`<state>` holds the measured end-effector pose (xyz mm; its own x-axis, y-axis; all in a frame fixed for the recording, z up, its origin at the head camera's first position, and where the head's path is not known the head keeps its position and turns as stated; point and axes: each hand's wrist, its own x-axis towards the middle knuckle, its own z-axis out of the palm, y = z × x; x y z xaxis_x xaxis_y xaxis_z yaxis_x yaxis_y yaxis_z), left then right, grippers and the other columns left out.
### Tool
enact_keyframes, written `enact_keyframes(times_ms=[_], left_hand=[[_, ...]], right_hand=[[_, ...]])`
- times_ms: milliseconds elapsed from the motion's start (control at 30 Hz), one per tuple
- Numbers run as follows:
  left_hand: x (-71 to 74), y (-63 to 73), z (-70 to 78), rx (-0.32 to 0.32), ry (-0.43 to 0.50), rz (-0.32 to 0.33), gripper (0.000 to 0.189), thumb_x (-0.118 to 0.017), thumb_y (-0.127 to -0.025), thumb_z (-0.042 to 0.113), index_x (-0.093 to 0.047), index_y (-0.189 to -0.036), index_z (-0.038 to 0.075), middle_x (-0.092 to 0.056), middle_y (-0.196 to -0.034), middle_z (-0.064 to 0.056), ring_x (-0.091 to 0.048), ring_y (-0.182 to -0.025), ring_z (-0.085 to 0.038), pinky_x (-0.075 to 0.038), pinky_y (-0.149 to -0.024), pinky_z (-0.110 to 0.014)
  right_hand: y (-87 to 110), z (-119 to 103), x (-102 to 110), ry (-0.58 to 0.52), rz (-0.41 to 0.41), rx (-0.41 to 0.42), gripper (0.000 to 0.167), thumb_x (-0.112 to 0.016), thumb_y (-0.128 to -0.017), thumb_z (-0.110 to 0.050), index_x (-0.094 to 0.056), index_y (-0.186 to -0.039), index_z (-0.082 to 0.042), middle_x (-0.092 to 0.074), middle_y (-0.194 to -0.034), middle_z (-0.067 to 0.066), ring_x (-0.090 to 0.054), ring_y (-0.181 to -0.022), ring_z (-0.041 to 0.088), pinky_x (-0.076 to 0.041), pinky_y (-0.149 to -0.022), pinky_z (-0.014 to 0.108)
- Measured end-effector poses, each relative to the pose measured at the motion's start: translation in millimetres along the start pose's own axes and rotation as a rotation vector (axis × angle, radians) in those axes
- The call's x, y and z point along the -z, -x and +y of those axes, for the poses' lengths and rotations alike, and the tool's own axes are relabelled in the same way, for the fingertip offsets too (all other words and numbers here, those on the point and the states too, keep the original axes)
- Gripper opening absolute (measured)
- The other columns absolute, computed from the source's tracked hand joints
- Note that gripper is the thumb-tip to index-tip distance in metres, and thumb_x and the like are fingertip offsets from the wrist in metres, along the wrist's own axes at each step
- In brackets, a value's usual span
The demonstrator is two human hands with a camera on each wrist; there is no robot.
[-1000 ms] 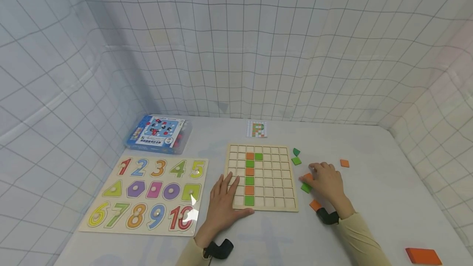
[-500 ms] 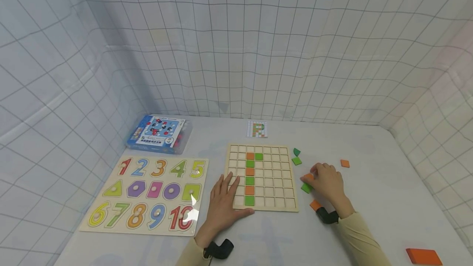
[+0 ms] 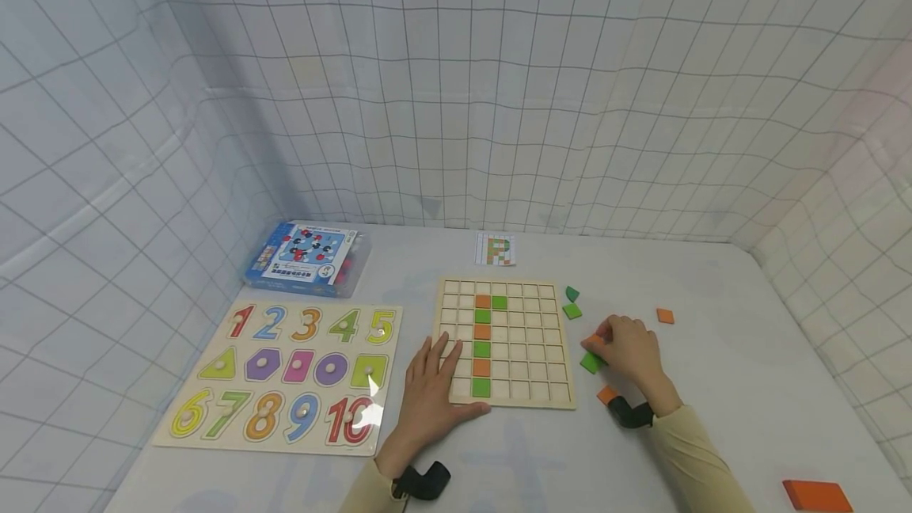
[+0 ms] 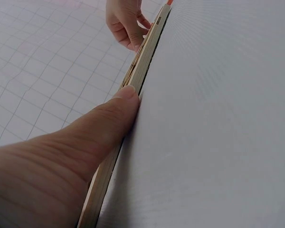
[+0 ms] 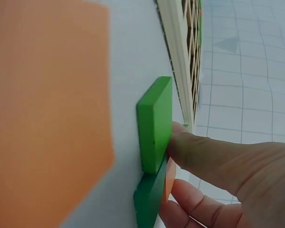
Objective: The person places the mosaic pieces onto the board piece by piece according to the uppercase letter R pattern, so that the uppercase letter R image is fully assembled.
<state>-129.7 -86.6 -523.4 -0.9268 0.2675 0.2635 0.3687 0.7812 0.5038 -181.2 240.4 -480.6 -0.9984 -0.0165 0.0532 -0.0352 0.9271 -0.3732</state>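
Observation:
A wooden grid board [image 3: 527,398] lies mid-table, with orange and green square tiles set in a column and one green tile beside its top. My left hand [image 3: 431,398] rests spread on the board's left edge; in the left wrist view its thumb [image 4: 109,116] lies against the front edge. Right of the board, my right hand [image 3: 630,351] pinches an orange tile [image 5: 169,178] between thumb and fingers, low over the table. A light green tile [image 5: 154,126] and a darker green piece [image 5: 149,199] lie right by the fingertips, partly hiding the orange one.
Loose tiles lie around: a green tile [image 3: 572,310], a dark green piece [image 3: 572,292], an orange tile [image 3: 665,315] and another orange tile [image 3: 608,394]. A pattern card [image 3: 495,248] is behind the board. Left stand a number puzzle [image 3: 278,378] and a plastic box [image 3: 306,258]; front right, an orange block [image 3: 816,495].
The fingers of my right hand have drawn together onto the orange tile; the index finger has come nearer the thumb. My left hand has stayed in place on the board.

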Motion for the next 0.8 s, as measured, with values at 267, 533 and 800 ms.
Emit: enact_keyframes(times_ms=[267, 533, 800], left_hand=[[-0.4, 0.4, -0.6, -0.004, 0.011, 0.006, 0.104, -0.077, -0.064, 0.061, -0.040, -0.144, 0.006, -0.027, -0.150, -0.015, -0.015, -0.138, -0.039, -0.018, -0.106, -0.055], [0.3, 0.8, 0.7, -0.010, -0.009, 0.004, 0.102, -0.076, -0.065, 0.062, -0.041, -0.143, 0.006, -0.028, -0.149, -0.016, -0.017, -0.137, -0.041, -0.020, -0.105, -0.056], [0.8, 0.2, 1.3, -0.008, -0.011, 0.004, 0.102, -0.077, -0.065, 0.061, -0.041, -0.143, 0.006, -0.028, -0.149, -0.016, -0.017, -0.137, -0.041, -0.020, -0.105, -0.056]], right_hand=[[-4.3, 0.8, -0.6, -0.079, -0.047, -0.025, 0.030, -0.077, -0.078, -0.028, -0.062, -0.087, -0.003, -0.057, -0.073, 0.001, -0.052, -0.065, 0.017, -0.042, -0.058, 0.034], [-2.3, -1.2, 1.8, -0.115, -0.053, -0.068, 0.029, -0.078, -0.076, -0.027, -0.063, -0.086, -0.005, -0.059, -0.074, 0.001, -0.052, -0.066, 0.017, -0.040, -0.059, 0.033], [0.0, -2.0, 4.5, -0.148, -0.036, -0.070, 0.029, -0.080, -0.075, -0.028, -0.065, -0.087, -0.006, -0.061, -0.075, 0.000, -0.054, -0.066, 0.016, -0.041, -0.058, 0.032]])
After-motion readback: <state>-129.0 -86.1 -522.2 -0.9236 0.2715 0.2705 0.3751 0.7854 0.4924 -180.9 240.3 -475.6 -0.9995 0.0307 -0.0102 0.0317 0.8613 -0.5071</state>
